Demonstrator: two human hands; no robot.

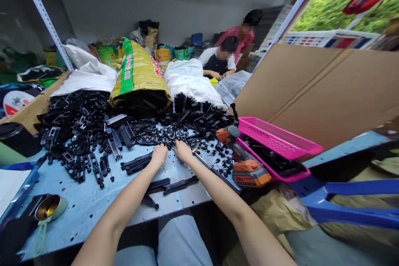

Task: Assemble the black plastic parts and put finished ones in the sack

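Blue worktop (81, 203), cluttered. Left hand (159, 155) and right hand (183, 152) side by side, apart, both curled; can't tell what, if anything, they pinch. Small black parts (171, 133) lie straight ahead, just beyond both, axes mixed, about equally near either.

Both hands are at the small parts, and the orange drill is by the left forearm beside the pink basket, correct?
Not quite: the head view shows the orange drill by the right forearm, not the left. It is beside the pink basket, and both hands are at the small parts.
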